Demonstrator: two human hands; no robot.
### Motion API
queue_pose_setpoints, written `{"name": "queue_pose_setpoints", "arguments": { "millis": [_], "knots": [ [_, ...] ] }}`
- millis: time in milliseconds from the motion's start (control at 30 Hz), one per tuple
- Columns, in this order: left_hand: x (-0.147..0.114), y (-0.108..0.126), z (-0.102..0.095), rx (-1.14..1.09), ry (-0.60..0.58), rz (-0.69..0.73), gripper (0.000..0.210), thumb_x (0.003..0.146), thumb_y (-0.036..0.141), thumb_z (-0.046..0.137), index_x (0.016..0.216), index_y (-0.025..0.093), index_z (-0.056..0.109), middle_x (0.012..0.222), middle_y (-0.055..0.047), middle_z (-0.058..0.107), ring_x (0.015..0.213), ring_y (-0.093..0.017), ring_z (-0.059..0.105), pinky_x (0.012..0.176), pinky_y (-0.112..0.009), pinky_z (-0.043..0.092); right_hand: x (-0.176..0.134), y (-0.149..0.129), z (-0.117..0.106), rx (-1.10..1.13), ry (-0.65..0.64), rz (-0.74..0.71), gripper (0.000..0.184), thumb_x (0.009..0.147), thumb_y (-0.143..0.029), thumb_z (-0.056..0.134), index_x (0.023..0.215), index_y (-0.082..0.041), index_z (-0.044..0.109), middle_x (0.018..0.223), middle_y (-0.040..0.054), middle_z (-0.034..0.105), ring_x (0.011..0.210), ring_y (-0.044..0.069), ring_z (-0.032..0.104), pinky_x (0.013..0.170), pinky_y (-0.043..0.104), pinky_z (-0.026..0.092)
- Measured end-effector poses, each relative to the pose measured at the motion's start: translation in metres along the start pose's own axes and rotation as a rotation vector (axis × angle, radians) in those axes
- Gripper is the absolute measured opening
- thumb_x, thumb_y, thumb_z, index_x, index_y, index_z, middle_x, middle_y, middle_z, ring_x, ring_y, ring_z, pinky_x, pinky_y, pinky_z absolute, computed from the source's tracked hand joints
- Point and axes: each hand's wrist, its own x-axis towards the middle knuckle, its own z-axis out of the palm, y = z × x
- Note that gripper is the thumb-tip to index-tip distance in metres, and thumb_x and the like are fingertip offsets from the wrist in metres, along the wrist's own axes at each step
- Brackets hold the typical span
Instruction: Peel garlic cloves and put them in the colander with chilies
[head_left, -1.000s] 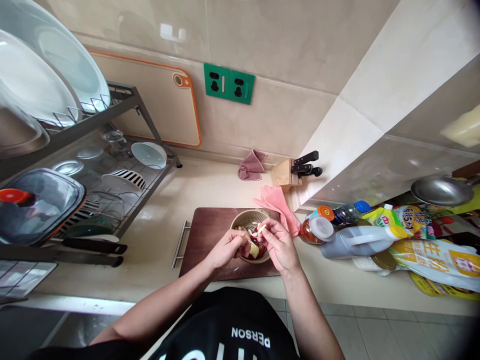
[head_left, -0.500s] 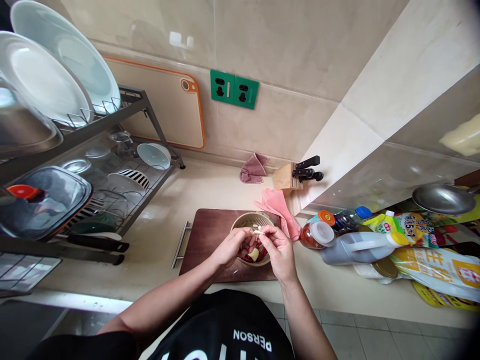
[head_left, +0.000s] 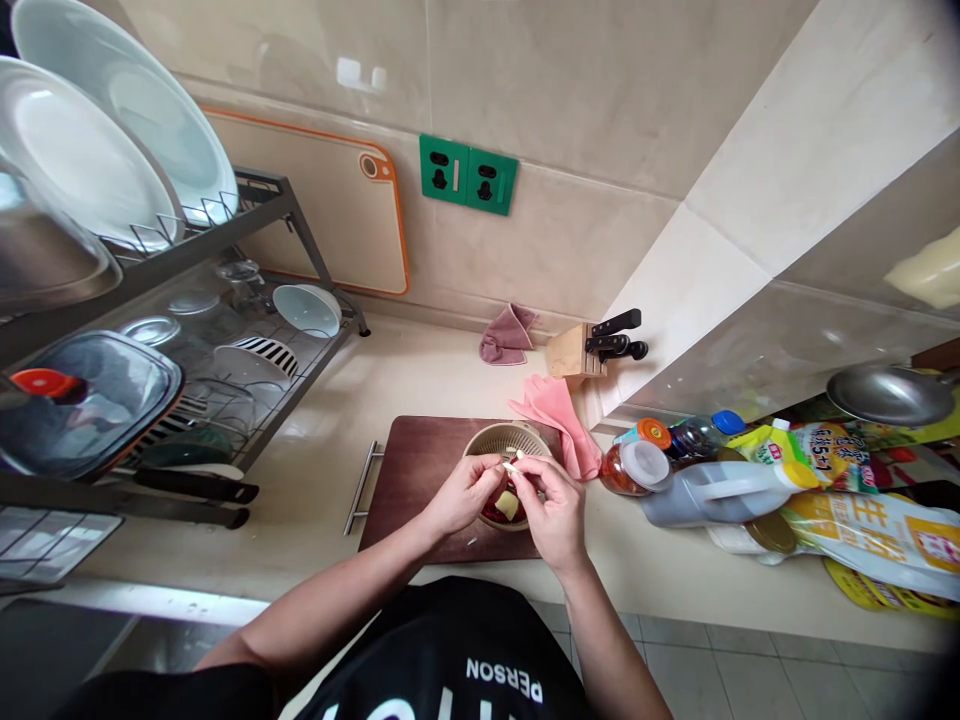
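Over a beige strainer basket (head_left: 487,437), the fingertips of my left hand (head_left: 465,492) and my right hand (head_left: 556,508) meet in a pinch. Between them is a small whitish piece, which looks like a garlic clove (head_left: 510,467). Both hands are closed on it, and the fingers partly hide it. Inside the basket lie a pale yellow chunk (head_left: 508,504), perhaps peeled ginger, and red pieces (head_left: 491,514) like chillies. The basket stands on a dark brown cutting board (head_left: 420,480). A tiny white scrap (head_left: 472,541) rests on the board near its front edge.
Pink rubber gloves (head_left: 559,420) lie behind the board, by a knife block (head_left: 570,352) and a mauve cloth (head_left: 508,335). Jars, a large bottle (head_left: 712,493) and packets crowd the right. A dish rack (head_left: 300,235) with plates and bowls fills the left.
My fingertips have shifted slightly on the small whitish piece, and less of it shows between them. My left fingers have curled closer together. The basket and board stay in place.
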Motion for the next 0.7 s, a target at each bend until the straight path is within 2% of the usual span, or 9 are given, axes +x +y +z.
{"name": "queue_pose_setpoints", "arguments": {
  "millis": [267,367,533,600,700],
  "knots": [
    [0.001,-0.01,0.0,0.054,0.086,-0.007,0.029,0.081,0.029,0.042,0.055,0.016,0.038,0.053,0.005,0.032,0.051,-0.007,0.026,0.048,-0.02,0.023,-0.005,-0.002,0.01,0.013,0.065,-0.019,0.01,0.083,-0.019,0.058,0.086,-0.022,0.067,0.087,0.0064,0.065,0.086,0.021,0.062,0.079,0.035,0.05],
    [0.002,-0.012,-0.001,0.044,0.107,-0.007,0.027,0.081,0.028,0.041,0.056,0.016,0.04,0.053,0.005,0.033,0.05,-0.007,0.026,0.047,-0.02,0.023,-0.007,0.004,0.014,0.16,0.072,0.139,0.006,0.081,-0.023,0.062,0.084,-0.02,0.066,0.086,0.0063,0.065,0.081,0.02,0.062,0.073,0.033,0.051],
    [0.001,-0.008,-0.001,0.039,0.105,-0.003,0.027,0.08,0.026,0.041,0.055,0.017,0.037,0.051,0.005,0.035,0.049,-0.007,0.028,0.047,-0.019,0.024,-0.007,0.016,0.019,0.709,0.025,0.61,0.02,0.07,-0.032,0.074,0.078,-0.018,0.062,0.077,0.0018,0.065,0.067,0.014,0.061,0.06,0.026,0.05],
    [0.001,-0.007,-0.002,0.071,0.085,0.0,0.026,0.079,0.024,0.04,0.054,0.016,0.038,0.051,0.004,0.037,0.049,-0.007,0.03,0.048,-0.02,0.025,-0.007,0.018,0.019,0.823,-0.013,0.669,0.021,0.068,-0.031,0.076,0.075,-0.018,0.061,0.077,0.0006,0.064,0.066,0.012,0.059,0.06,0.024,0.049],
    [0.001,-0.005,-0.005,0.135,0.038,0.003,0.025,0.078,0.022,0.04,0.054,0.016,0.039,0.051,0.004,0.039,0.05,-0.008,0.033,0.049,-0.02,0.027,-0.006,0.017,0.016,0.794,-0.064,0.616,0.017,0.071,-0.029,0.074,0.076,-0.018,0.061,0.072,-0.0013,0.062,0.062,0.009,0.055,0.058,0.021,0.046]
  ]
}}
